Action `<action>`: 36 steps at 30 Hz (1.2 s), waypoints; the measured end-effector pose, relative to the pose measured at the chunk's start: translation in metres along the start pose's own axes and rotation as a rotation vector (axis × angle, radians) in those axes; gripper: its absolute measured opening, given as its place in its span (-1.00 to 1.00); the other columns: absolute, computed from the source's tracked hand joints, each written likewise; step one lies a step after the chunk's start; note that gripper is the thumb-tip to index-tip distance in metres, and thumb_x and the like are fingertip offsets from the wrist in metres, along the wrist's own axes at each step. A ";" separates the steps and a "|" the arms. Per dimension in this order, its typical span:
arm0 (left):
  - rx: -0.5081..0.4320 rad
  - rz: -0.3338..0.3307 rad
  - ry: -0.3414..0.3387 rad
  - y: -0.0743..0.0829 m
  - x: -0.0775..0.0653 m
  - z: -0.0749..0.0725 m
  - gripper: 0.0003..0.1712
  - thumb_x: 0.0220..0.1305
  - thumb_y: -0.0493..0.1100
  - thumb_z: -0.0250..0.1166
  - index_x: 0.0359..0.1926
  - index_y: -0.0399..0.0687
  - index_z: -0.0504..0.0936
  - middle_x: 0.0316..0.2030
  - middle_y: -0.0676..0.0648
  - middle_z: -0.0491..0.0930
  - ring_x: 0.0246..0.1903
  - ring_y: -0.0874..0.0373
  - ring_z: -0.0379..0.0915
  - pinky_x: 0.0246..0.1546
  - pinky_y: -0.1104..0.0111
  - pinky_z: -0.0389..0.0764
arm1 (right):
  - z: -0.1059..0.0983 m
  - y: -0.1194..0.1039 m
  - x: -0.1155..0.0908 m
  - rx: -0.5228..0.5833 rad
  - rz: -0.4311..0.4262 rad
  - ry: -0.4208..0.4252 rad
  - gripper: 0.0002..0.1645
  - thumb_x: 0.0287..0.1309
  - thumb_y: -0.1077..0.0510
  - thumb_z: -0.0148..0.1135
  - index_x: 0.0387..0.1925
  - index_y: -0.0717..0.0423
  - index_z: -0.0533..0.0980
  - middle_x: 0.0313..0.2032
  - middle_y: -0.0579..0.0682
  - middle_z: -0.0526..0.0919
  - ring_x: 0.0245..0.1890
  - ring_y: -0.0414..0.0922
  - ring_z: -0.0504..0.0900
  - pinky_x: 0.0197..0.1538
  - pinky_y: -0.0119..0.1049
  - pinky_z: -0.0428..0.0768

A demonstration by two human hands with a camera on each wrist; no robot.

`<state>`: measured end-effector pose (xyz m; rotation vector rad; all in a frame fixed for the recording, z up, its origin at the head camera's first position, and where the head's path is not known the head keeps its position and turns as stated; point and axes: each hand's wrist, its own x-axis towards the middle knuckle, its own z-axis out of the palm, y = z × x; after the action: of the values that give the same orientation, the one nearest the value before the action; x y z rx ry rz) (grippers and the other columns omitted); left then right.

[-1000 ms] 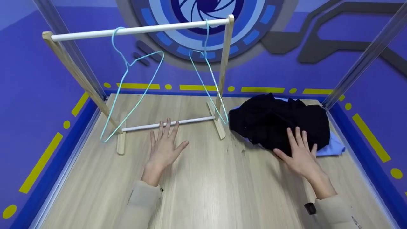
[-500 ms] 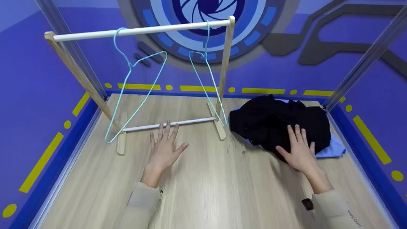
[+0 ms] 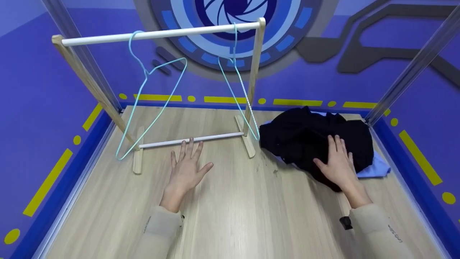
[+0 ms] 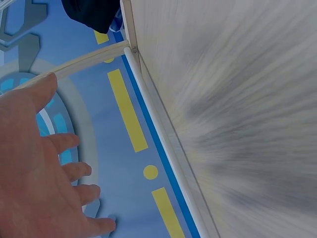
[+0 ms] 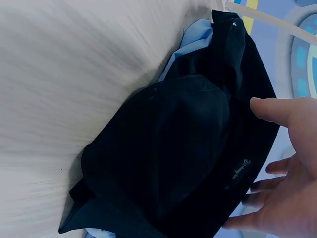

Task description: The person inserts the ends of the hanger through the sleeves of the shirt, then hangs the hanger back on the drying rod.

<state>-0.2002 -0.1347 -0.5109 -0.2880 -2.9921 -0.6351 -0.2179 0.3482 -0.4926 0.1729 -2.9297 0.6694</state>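
Note:
A crumpled black garment (image 3: 305,140) lies at the right of the table, with light blue cloth (image 3: 375,167) showing from under it. My right hand (image 3: 339,165) is over its near side, fingers straight and thumb out to the side; whether it touches the fabric, I cannot tell. Small pale lettering shows on the black cloth (image 5: 163,139) in the right wrist view. My left hand (image 3: 185,172) is spread out near the clothes rack's lower bar (image 3: 222,136) and holds nothing. In the left wrist view, the left hand (image 4: 44,168) has its fingers apart.
Two light-blue hangers hang on the rack's white top bar (image 3: 161,34): a left hanger (image 3: 146,73) and a right hanger (image 3: 235,64). Wooden posts (image 3: 254,72) hold the rack up. Blue-purple printed walls (image 3: 298,84) enclose the wooden tabletop (image 3: 230,216).
My right hand has slid forward over the black garment, and more of the garment's near edge shows beside the wrist. The left hand stays nearly still. Both hangers sway slightly.

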 end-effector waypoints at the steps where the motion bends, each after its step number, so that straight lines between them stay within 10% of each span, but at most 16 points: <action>1: -0.003 -0.002 -0.005 0.000 0.000 0.000 -0.02 0.44 0.43 0.05 0.63 -0.01 0.07 0.61 -0.23 -0.23 0.57 -0.19 -0.45 0.41 -0.30 -0.38 | 0.001 0.001 0.002 -0.004 0.005 -0.001 0.16 0.30 0.05 0.38 0.58 0.38 -0.14 0.51 0.51 -0.13 0.50 0.44 -0.12 0.29 0.58 -0.07; 14: -0.008 -0.020 -0.027 -0.002 -0.003 0.001 -0.06 0.46 0.37 0.09 0.61 -0.05 0.11 0.61 -0.27 -0.20 0.57 -0.19 -0.40 0.42 -0.31 -0.31 | 0.015 0.005 0.004 -0.135 0.076 -0.119 0.26 0.20 -0.16 0.46 0.54 0.46 -0.04 0.26 0.64 0.30 0.13 0.55 0.40 -0.03 0.39 0.46; 36: -0.028 -0.028 -0.035 -0.002 -0.004 0.004 -0.09 0.46 0.35 0.11 0.60 -0.05 0.16 0.60 -0.29 -0.17 0.57 -0.18 -0.38 0.40 -0.33 -0.25 | 0.028 0.011 0.004 -0.214 0.040 -0.300 0.03 0.23 0.07 0.43 0.45 0.54 0.10 0.29 0.63 0.27 0.21 0.54 0.33 0.04 0.39 0.46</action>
<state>-0.1971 -0.1357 -0.5164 -0.2620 -3.0275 -0.6824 -0.2257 0.3459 -0.5217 0.2092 -3.2729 0.3562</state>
